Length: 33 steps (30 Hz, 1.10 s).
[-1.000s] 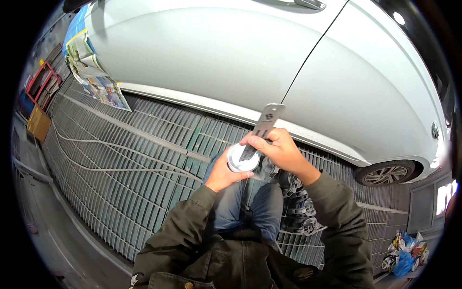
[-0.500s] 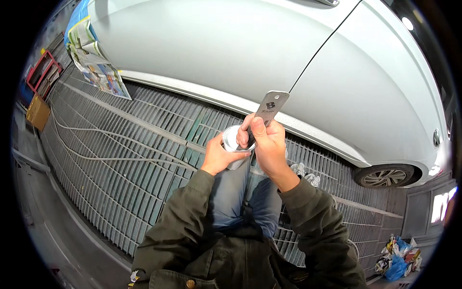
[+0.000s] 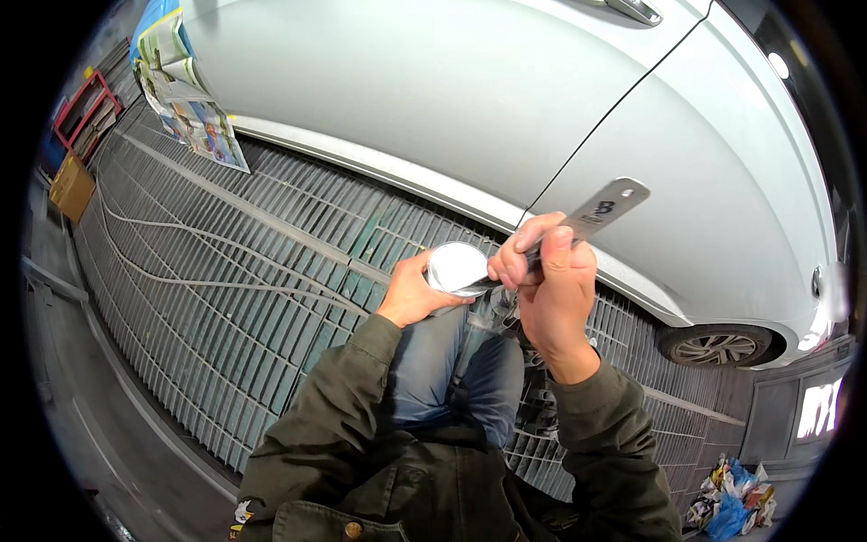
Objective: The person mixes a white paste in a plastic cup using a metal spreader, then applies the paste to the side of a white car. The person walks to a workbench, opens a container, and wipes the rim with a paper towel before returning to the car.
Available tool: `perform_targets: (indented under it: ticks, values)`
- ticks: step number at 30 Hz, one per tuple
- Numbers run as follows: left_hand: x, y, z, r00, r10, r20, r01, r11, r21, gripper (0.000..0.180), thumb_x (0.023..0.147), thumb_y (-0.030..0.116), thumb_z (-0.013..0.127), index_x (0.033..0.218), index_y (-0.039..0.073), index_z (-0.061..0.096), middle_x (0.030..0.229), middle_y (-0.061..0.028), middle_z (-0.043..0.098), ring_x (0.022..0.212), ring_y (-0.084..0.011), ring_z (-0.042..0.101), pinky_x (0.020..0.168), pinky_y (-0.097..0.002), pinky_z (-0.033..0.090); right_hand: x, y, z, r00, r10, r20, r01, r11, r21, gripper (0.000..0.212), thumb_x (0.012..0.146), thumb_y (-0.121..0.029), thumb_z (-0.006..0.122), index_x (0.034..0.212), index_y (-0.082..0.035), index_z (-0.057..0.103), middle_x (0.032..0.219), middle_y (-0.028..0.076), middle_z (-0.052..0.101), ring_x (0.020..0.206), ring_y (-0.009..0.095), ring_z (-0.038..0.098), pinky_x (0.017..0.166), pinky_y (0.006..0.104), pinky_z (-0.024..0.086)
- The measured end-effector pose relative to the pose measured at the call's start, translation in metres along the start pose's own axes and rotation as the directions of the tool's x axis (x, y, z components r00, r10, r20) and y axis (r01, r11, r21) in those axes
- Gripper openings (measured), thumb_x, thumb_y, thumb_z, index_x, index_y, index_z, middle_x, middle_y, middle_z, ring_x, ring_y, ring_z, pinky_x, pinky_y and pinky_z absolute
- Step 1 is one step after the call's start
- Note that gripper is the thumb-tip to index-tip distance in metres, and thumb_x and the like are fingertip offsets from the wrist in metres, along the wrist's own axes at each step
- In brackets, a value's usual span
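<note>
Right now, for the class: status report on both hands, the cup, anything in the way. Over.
Left hand around cup, white inside. Right hand gripping metal strip, lower end at cup's rim. Right hand hides strip's middle; white car ahead.

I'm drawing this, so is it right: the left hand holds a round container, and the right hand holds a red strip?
No: the strip in the right hand is grey, not red, as the head view shows. The left hand holds the round container.
</note>
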State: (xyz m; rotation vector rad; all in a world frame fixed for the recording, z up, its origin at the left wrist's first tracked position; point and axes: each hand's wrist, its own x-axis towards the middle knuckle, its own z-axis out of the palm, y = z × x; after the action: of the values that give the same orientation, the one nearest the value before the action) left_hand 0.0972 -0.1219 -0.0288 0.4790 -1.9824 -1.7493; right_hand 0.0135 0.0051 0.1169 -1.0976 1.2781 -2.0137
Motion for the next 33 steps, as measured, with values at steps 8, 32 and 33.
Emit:
perform_targets:
  ticks: [8,32,33]
  values:
    - [-0.001,-0.009,-0.001,1.0,-0.006,0.001,0.006,1.0,-0.03,0.068,0.056,0.017,0.09,0.116,0.001,0.061,0.107,-0.0091,0.068,0.1,-0.017,0.062,0.09,-0.0322,0.049,0.004,-0.016,-0.002,0.988,-0.151,-0.04,0.156,0.965,0.213,0.037,0.1,-0.035,0.048,0.088,0.0,0.049,0.069,0.009,0.052,0.058,0.015,0.05,0.056,0.0291,0.044]
    - [0.003,-0.018,0.001,0.996,0.076,-0.053,-0.077,0.997,-0.018,0.068,0.057,0.022,0.086,0.115,-0.001,0.061,0.103,-0.0119,0.068,0.097,-0.019,0.063,0.087,-0.0329,0.049,-0.006,0.075,-0.013,0.997,0.005,0.077,-0.011,0.996,0.083,0.047,0.097,-0.043,0.052,0.076,0.0,0.054,0.066,0.006,0.057,0.06,0.012,0.054,0.058,0.0262,0.045]
    - [0.002,-0.02,0.0,0.996,0.071,-0.048,-0.072,0.997,-0.007,0.067,0.057,0.022,0.086,0.115,-0.001,0.061,0.102,-0.0123,0.068,0.097,-0.0191,0.064,0.086,-0.033,0.05,-0.009,0.076,-0.013,0.995,0.004,0.097,-0.01,0.998,0.054,0.047,0.097,-0.043,0.052,0.077,0.0,0.053,0.065,0.005,0.056,0.059,0.012,0.053,0.057,0.0258,0.044]
